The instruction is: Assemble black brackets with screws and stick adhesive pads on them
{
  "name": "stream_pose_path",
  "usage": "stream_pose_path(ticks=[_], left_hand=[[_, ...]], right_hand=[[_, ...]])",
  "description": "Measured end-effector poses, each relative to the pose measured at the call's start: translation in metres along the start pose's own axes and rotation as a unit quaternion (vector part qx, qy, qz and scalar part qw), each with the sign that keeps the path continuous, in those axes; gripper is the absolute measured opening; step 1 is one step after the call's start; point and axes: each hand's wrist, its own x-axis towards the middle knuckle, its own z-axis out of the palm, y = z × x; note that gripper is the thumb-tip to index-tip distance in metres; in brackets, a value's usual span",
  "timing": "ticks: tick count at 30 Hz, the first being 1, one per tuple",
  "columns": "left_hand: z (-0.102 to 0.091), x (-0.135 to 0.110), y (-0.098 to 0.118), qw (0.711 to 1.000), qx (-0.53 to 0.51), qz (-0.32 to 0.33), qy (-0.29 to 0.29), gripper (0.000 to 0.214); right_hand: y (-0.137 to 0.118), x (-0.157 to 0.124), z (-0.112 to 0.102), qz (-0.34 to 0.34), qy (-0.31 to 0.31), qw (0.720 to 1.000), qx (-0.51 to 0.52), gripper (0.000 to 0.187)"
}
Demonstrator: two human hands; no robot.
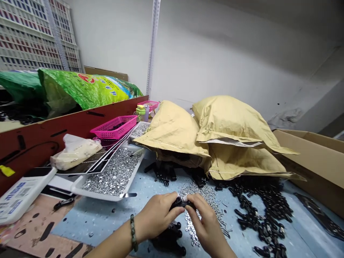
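Observation:
Between my two hands is a small black plastic part (177,203), partly covered by the fingers. My left hand (158,215), with a beaded bracelet (133,233) on its wrist, pinches one end. The fingers of my right hand (204,224) are closed on the other end. Beneath the hands lie small silver washers or nuts (191,233) and a spread of silver screws (208,193). Close below my left hand is a pile of black parts (169,242). More black clip-like pieces (264,211) are heaped to the right.
A white tray (137,171) of small metal pieces stands left, near a pink basket (115,133) and a white scale-like device (25,193). Yellow paper sacks (231,114) sit at the back, one spilling black parts. A cardboard box (317,154) borders the right; a red-brown board (75,125) runs along the left.

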Motion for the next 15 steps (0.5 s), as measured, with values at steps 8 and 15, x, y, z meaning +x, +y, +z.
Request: stream_pose_path(ticks=[8,15], left_hand=[[0.011,0.012,-0.010,0.999,-0.024,-0.044,0.018,0.028],[0.009,0.021,-0.044,0.988,-0.081,-0.119,0.059,0.013]], right_hand=[[0.034,-0.009,0.009,0.053,0.031,0.996,-0.059,0.022],[0.083,-0.009,0.048,0.064,0.012,0.975,-0.214,0.016]])
